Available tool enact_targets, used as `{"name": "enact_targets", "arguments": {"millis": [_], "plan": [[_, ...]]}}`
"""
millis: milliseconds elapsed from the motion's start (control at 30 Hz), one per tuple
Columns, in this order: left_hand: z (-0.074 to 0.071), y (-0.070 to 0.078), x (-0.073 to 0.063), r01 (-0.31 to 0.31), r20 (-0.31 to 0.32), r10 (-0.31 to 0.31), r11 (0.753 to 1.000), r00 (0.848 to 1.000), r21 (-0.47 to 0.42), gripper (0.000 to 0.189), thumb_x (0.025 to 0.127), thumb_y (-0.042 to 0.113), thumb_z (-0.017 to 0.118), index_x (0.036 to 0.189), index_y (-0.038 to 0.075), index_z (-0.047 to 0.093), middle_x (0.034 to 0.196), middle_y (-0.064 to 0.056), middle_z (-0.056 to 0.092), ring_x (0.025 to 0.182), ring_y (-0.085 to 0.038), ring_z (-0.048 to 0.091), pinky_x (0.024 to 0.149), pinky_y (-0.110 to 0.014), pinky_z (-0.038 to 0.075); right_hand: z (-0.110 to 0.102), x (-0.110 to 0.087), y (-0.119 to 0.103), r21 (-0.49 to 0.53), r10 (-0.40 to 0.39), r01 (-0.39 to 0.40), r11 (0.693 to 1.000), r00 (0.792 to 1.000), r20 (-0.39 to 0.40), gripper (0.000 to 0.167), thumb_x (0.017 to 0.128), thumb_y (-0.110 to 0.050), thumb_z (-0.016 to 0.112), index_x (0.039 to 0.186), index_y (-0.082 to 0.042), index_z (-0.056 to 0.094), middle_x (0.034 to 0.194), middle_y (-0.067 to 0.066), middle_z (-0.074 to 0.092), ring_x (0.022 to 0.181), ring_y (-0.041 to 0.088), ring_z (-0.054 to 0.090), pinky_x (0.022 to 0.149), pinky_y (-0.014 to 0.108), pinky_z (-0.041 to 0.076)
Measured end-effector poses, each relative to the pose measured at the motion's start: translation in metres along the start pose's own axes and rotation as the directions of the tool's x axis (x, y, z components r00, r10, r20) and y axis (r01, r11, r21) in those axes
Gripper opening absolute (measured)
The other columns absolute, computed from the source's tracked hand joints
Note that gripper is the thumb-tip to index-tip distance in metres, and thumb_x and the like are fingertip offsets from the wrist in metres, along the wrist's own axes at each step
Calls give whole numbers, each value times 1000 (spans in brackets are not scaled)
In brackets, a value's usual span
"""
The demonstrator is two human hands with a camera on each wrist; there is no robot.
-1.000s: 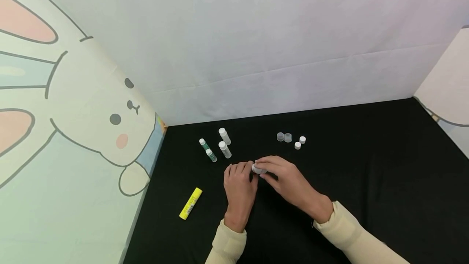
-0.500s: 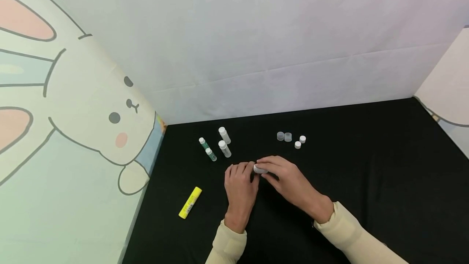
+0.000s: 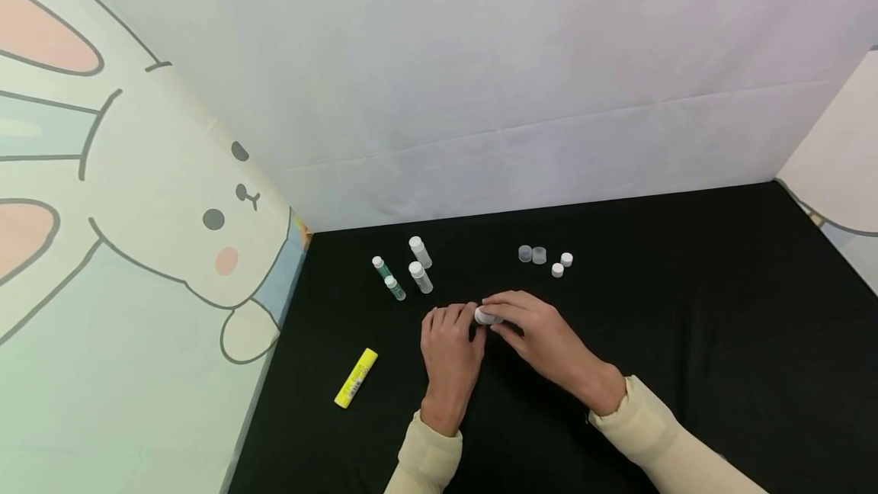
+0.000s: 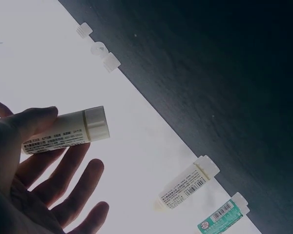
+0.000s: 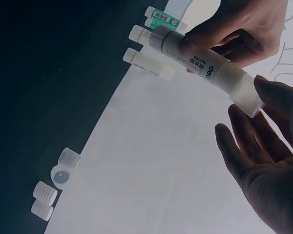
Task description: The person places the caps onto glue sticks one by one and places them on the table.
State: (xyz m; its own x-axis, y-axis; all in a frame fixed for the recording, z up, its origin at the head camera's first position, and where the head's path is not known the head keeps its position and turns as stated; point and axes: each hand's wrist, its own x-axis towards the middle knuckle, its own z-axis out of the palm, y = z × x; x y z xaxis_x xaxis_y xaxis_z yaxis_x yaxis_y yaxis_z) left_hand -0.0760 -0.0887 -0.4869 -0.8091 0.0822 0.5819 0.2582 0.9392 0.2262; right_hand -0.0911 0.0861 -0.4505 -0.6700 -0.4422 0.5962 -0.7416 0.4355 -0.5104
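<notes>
My left hand (image 3: 449, 349) grips a white glue stick (image 5: 205, 66) with black print, its thumb along the barrel. In the left wrist view the same stick (image 4: 68, 129) lies between thumb and fingers, white base outward. My right hand (image 3: 542, 334) pinches the translucent cap (image 5: 245, 95) at the stick's other end between thumb and fingers. The cap sits against the barrel; whether it is fully seated I cannot tell. Beyond the hands stand two white glue sticks (image 3: 421, 278) and two smaller green-labelled glue sticks (image 3: 395, 288), white ends up.
Two translucent caps (image 3: 539, 255) and two small white caps (image 3: 558, 271) lie at the back, right of the sticks. A yellow printed bar-shaped item (image 3: 356, 378) lies left of my left hand. The black tabletop (image 3: 720, 341) meets a pale cloth wall (image 3: 494, 97).
Both hands have shifted very slightly right with the glue stick, staying together. Slightly more of its white end shows between the hands. The things on the table have not been moved.
</notes>
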Motion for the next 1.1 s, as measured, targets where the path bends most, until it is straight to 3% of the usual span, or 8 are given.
{"name": "enact_targets", "arguments": {"millis": [267, 533, 833, 1100], "plan": [[0, 2, 1, -19, -8, 19, 1000, 1000, -11, 27, 82, 17, 93, 105, 13, 81, 101, -3, 77, 96, -23, 71, 98, -46, 56, 2, 1, 4, 14, -17, 17, 1000, 1000, -2, 40, 81, 5, 87, 118, -3, 77, 122, 7, 73, 110, 24, 72, 89, 35, 62], [0, 2, 0, -27, 10, 27, 998, 1000, -48, 29, 84, 18, 92, 110, 13, 80, 112, -3, 80, 106, -23, 72, 104, -52, 54, 4, 0, 5, -5, -35, 35, 999, 999, 2, 40, 81, 6, 87, 119, -3, 76, 121, 8, 73, 110, 24, 72, 89, 35, 62], [2, -2, -3, -61, 13, 62, 995, 998, -82, 24, 89, 16, 87, 111, 16, 79, 110, 0, 79, 106, -22, 71, 108, -54, 51, 7, -4, 7, -24, -50, 50, 998, 999, -15, 40, 79, 8, 87, 117, -2, 77, 118, 9, 73, 108, 24, 73, 89, 35, 62], [4, -4, -3, -119, -30, 117, 988, 993, -97, 29, 87, 12, 87, 116, 10, 81, 115, -3, 79, 119, -26, 70, 111, -56, 49, 7, -6, 8, -15, -57, 57, 998, 998, -41, 40, 80, 7, 86, 118, -2, 77, 118, 8, 74, 109, 25, 74, 100, 50, 58]]}}
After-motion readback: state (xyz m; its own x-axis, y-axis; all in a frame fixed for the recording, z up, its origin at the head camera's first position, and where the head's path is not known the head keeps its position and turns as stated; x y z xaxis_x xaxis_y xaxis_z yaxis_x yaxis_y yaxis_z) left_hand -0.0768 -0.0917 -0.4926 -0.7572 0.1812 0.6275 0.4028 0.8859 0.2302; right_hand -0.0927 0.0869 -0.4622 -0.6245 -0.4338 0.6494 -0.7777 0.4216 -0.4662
